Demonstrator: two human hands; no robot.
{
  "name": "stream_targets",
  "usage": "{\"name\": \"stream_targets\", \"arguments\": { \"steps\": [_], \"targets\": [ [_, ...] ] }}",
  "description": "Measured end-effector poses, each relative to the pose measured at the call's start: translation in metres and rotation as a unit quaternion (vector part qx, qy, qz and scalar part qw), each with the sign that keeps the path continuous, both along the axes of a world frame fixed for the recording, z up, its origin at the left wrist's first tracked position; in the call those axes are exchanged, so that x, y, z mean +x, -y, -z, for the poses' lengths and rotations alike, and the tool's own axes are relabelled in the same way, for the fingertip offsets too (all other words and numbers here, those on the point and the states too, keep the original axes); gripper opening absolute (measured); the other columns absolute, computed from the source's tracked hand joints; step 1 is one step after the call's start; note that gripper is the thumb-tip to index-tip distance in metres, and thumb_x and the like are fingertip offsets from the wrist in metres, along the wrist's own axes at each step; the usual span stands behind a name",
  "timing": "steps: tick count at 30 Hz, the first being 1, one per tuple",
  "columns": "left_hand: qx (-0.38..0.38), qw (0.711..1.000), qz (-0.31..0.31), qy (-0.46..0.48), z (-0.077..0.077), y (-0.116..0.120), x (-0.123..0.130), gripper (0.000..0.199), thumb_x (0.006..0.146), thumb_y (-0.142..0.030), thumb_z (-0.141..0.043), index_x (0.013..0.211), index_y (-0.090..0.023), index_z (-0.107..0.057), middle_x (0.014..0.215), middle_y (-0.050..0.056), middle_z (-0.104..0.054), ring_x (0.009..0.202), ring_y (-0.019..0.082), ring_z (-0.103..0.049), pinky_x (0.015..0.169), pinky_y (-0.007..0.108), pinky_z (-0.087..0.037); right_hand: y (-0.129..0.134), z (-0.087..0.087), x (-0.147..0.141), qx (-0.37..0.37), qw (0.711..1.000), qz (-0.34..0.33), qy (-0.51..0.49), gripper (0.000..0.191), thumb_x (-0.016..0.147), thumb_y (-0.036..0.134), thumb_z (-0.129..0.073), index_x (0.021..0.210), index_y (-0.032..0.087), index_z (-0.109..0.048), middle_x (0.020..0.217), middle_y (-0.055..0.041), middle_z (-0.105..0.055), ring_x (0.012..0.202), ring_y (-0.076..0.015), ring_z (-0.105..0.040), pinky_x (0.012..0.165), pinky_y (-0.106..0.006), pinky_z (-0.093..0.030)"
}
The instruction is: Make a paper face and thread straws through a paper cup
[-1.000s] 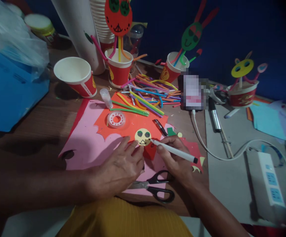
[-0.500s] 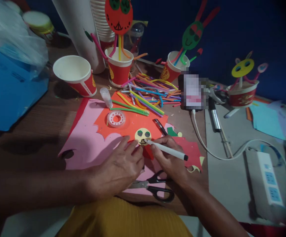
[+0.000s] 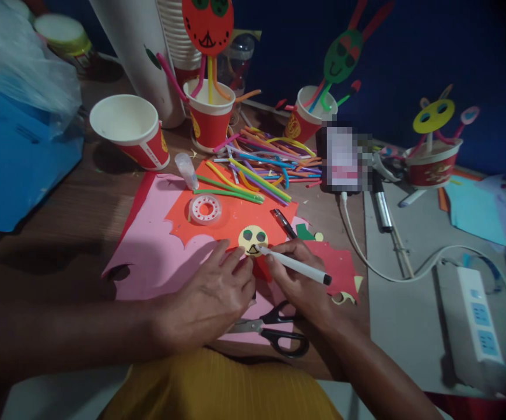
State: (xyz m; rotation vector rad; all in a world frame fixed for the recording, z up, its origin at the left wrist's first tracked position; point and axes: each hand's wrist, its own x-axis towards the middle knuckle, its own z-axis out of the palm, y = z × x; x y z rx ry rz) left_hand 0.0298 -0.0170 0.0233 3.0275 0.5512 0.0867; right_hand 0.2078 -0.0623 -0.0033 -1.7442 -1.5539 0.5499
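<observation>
A round yellow paper face [image 3: 253,236] with green-and-grey eyes and a black mouth lies on orange paper [image 3: 235,213]. My right hand [image 3: 301,280] is closed around a white marker [image 3: 301,268], whose tip meets the face by the mouth. Spread flat on the papers, my left hand [image 3: 220,289] has its fingertips at the lower left edge of the face. Black-handled scissors [image 3: 274,332] rest on the pink paper [image 3: 148,256] below my hands. A tape roll [image 3: 205,210] sits on the orange paper.
Colourful bent sticks [image 3: 270,157] lie behind the papers. An upright paper cup [image 3: 126,131] and cups holding paper figures, one with a red face [image 3: 207,26], stand at the back. To the right are a phone [image 3: 343,157], its cable and a power strip [image 3: 480,315].
The camera view has shifted slightly, moving the background cups a little. My hands, the marker and the yellow face hold nearly the same places.
</observation>
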Motion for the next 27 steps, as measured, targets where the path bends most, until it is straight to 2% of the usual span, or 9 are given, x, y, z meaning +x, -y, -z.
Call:
{"name": "stream_targets", "arguments": {
  "steps": [10, 17, 27],
  "targets": [
    [0.003, 1.000, 0.000, 0.002, 0.0003, 0.0000, 0.0002, 0.023, 0.090, -0.028, -0.052, 0.096, -0.014, -0.068, 0.101, 0.010, -0.067, 0.100, 0.026, -0.057, 0.092, 0.046, -0.035, 0.0001, 0.0023, 0.0008, 0.007, 1.000, -0.007, 0.018, 0.005, 0.080, 0.023, -0.062, 0.085, 0.023, -0.061, 0.073, 0.0013, -0.068, 0.063, -0.0128, -0.065, 0.057, -0.023, -0.051],
    [0.003, 1.000, -0.003, -0.002, -0.0014, -0.0004, 0.0015, 0.023, 0.090, -0.029, -0.051, 0.096, -0.015, -0.068, 0.101, 0.010, -0.068, 0.100, 0.026, -0.057, 0.093, 0.046, -0.035, 0.0028, 0.0029, 0.0021, -0.025, 0.999, -0.006, 0.024, 0.006, 0.082, 0.028, -0.062, 0.087, 0.026, -0.061, 0.072, 0.0034, -0.066, 0.063, -0.0120, -0.065, 0.056, -0.022, -0.049],
    [0.003, 1.000, 0.005, -0.003, -0.0015, 0.0001, 0.0010, 0.022, 0.088, -0.028, -0.053, 0.097, -0.014, -0.068, 0.103, 0.010, -0.068, 0.101, 0.027, -0.058, 0.094, 0.047, -0.035, 0.0028, 0.0014, 0.0030, -0.026, 0.999, -0.016, 0.014, 0.005, 0.082, 0.028, -0.062, 0.086, 0.024, -0.061, 0.071, 0.0030, -0.066, 0.060, -0.0111, -0.064, 0.054, -0.021, -0.048]
  ]
}}
